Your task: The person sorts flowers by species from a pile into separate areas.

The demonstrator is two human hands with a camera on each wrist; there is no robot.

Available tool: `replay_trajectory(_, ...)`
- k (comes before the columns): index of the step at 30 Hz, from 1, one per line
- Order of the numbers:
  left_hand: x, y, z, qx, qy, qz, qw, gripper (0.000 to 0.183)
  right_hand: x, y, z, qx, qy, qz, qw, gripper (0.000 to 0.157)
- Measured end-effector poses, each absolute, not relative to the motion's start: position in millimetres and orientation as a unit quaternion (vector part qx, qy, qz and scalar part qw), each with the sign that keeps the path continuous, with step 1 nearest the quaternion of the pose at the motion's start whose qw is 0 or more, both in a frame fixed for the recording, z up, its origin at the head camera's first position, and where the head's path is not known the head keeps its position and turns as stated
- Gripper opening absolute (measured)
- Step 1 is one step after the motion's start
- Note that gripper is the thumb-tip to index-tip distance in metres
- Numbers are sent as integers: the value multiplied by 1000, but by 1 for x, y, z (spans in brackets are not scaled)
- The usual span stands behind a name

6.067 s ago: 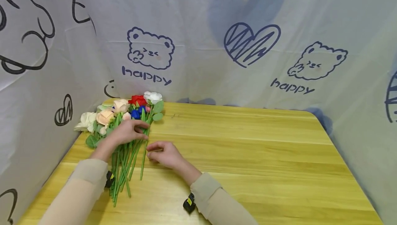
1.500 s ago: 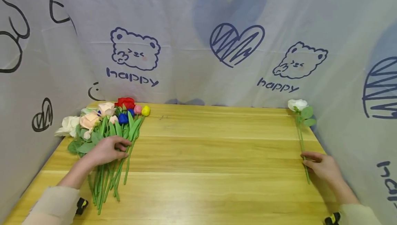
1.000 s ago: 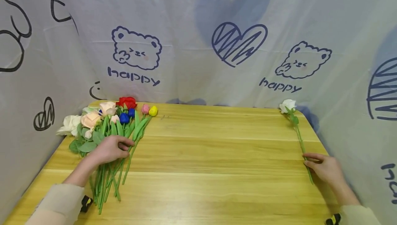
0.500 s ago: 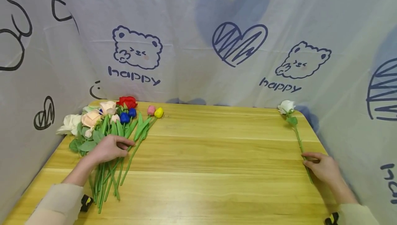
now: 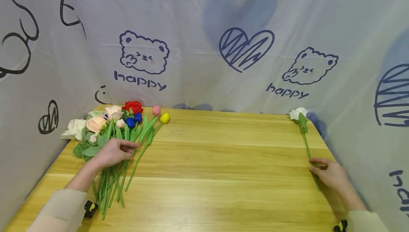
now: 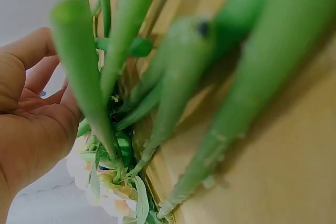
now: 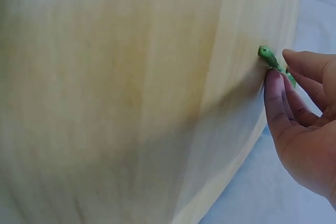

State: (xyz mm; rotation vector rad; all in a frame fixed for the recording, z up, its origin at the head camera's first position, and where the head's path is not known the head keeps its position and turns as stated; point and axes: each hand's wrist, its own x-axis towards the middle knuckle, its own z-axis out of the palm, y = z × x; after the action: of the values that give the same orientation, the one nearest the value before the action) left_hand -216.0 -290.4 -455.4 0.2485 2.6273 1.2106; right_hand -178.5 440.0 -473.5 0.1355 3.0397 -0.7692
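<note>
In the head view, my left hand [image 5: 112, 152] reaches over a spread bunch of artificial flowers at the left. Thumb and fingers pinch a green stem, seemingly that of the pink tulip [image 5: 156, 110]; in the left wrist view stems [image 6: 79, 61] partly cover the fingertips. The yellow tulip [image 5: 164, 118] lies beside the pink one. Also in the bunch are a red rose [image 5: 132, 107], peach roses [image 5: 96, 123], blue tulips [image 5: 130, 122] and a white flower [image 5: 75, 129]. At the table's right side, my right hand [image 5: 330, 174] pinches a white rose [image 5: 298, 113] low on its stem.
The wooden table [image 5: 217, 168] stretches between the two hands. Printed cloth [image 5: 195, 43] closes off its back and both sides. A black device with a yellow mark [image 5: 91, 209] sits at the left wrist, and a similar device [image 5: 340, 225] at the right.
My right hand has carried the white rose from the bunch to the right side and turned it slightly. The pink and yellow tulips have swung right, away from the bunch, and spread apart.
</note>
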Motion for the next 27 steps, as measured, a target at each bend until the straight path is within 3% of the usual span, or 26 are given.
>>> replay_trajectory(5, -215, -289, -453, 71, 899, 420, 102, 43, -178, 436, -470, 65, 955, -288, 18, 48)
replay_trajectory(10, -217, -282, -449, 70, 900, 426, 62, 43, -176, 418, -462, 67, 951, -302, -13, 53)
replay_trajectory(19, -227, -257, -433, 69, 897, 436, -7, 41, -187, 366, -454, 60, 914, -391, -93, 48)
replay_trajectory(27, -231, -217, -425, 77, 847, 525, -34, 42, -198, 304, -448, 15, 868, -485, -102, 43)
